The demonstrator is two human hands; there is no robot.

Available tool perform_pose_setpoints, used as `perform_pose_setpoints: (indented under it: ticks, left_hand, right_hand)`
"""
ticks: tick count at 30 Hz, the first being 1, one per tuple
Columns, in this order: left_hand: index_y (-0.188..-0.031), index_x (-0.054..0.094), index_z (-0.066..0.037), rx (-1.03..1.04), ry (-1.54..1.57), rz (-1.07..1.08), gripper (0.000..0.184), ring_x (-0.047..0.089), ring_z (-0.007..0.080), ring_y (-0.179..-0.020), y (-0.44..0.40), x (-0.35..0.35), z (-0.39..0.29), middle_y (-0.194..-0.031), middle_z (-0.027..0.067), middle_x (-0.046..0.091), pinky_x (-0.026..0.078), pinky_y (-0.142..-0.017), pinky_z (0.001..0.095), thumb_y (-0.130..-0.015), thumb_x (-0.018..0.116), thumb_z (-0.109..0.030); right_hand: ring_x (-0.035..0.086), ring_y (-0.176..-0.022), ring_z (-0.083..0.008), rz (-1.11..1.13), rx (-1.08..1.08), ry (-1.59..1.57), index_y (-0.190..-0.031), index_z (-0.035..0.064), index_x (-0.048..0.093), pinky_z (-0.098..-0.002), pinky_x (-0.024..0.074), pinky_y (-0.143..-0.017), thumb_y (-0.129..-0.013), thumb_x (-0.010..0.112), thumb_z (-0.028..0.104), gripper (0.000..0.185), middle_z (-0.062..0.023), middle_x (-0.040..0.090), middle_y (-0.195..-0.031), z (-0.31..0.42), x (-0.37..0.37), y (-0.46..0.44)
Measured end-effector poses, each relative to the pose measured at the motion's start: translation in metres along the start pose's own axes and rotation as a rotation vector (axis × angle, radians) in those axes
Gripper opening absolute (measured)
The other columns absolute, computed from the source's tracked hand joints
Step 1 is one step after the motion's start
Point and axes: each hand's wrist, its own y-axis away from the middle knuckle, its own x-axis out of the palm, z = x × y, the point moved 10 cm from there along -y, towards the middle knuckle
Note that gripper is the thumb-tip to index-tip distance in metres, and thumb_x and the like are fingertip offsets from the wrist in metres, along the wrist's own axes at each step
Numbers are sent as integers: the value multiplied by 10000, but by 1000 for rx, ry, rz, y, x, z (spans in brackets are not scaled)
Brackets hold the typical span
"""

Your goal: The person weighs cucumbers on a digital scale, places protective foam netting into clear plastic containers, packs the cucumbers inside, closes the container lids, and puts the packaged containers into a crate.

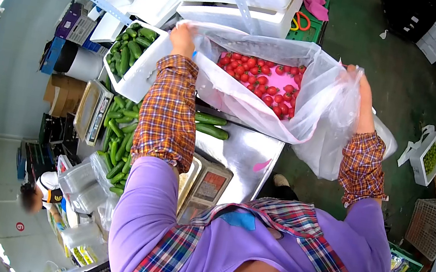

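Observation:
A box lined with a large clear plastic bag (246, 106) stands on the metal table, its mouth spread wide. Inside, red cherry tomatoes (252, 69) lie in a loose layer over a pink sheet (283, 81). My left hand (183, 40) is closed on the bag's edge at the box's left end. At the right end, my right hand (364, 98) grips the bunched plastic, which hangs down past the table's edge. Beside my left hand is a white foam box (139, 70) holding dark green cucumbers (128, 51). My fingertips are partly hidden by the plastic.
Loose cucumbers (120, 142) are heaped left of my left arm, near a scale (92, 111). Another scale (206, 186) sits close to my body. White foam boxes (239, 10) are stacked behind. A co-worker (44, 193) is at far left. Crates (432, 228) stand on the floor at right.

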Motion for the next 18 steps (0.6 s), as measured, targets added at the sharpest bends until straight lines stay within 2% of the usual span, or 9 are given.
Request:
perform_pose_setpoints:
  ticks: [3,5,7,8,9,10,12,15,18]
  left_hand:
    - [-998,582,-45,154,-59,-268,185,591,210,-745,20,-72,-100,-836,72,616,488,-702,326,-829,537,-105]
    - [-992,562,-43,275,877,197,175,551,192,-736,32,-71,-132,-831,51,566,471,-697,308,-834,537,-116]
    - [-1003,545,-39,190,1196,503,192,509,179,-734,73,-79,-163,-829,42,511,454,-705,295,-836,546,-133]
    - [-1018,538,-36,75,1045,560,214,487,175,-737,102,-86,-169,-829,45,481,445,-715,292,-836,554,-146]
    - [-1203,471,-23,437,608,530,565,464,152,-755,129,-104,-198,-818,28,452,411,-659,278,-805,624,-395]
    - [-1285,395,-49,458,329,612,688,543,224,-808,149,-95,-187,-941,119,515,449,-754,339,-732,711,-309]
    - [-1351,305,-60,487,155,612,931,576,300,-940,181,-88,-161,-1022,194,537,463,-778,364,-625,789,-386]
    - [-1377,264,-61,404,-421,685,1068,590,356,-959,215,-76,-131,-1033,220,563,476,-772,404,-540,825,-415]
    - [-1276,386,-64,391,-533,734,883,624,338,-852,233,-43,-108,-904,173,618,478,-731,432,-571,815,-379]
  right_hand:
    - [511,-606,-83,117,-95,-38,-795,122,505,-235,433,-536,-885,533,219,135,19,529,-713,27,5,-16]
    - [502,-602,-78,372,-167,-190,-798,118,465,-231,432,-530,-868,540,174,117,19,511,-709,59,39,9]
    - [491,-606,-67,475,-207,-221,-814,112,416,-214,427,-527,-829,568,124,153,21,492,-712,76,52,35]
    - [489,-610,-64,487,-146,-166,-808,113,414,-212,426,-530,-824,572,126,160,21,492,-712,67,54,42]
    - [488,-613,-60,500,-87,-112,-803,115,411,-211,425,-533,-819,577,129,167,20,492,-712,58,56,49]
    - [486,-617,-57,515,-31,-58,-797,116,409,-210,424,-536,-815,581,132,174,19,492,-712,50,56,57]
    - [508,-600,-59,447,98,-11,-987,62,470,-203,444,-538,-841,585,137,200,13,510,-702,37,49,65]
    - [521,-601,-33,251,166,120,-1214,20,495,-170,409,-505,-850,599,181,412,35,545,-729,29,51,79]
    - [554,-748,-67,207,277,204,-1256,14,487,-199,455,-681,-818,560,170,471,-18,600,-893,4,6,75]
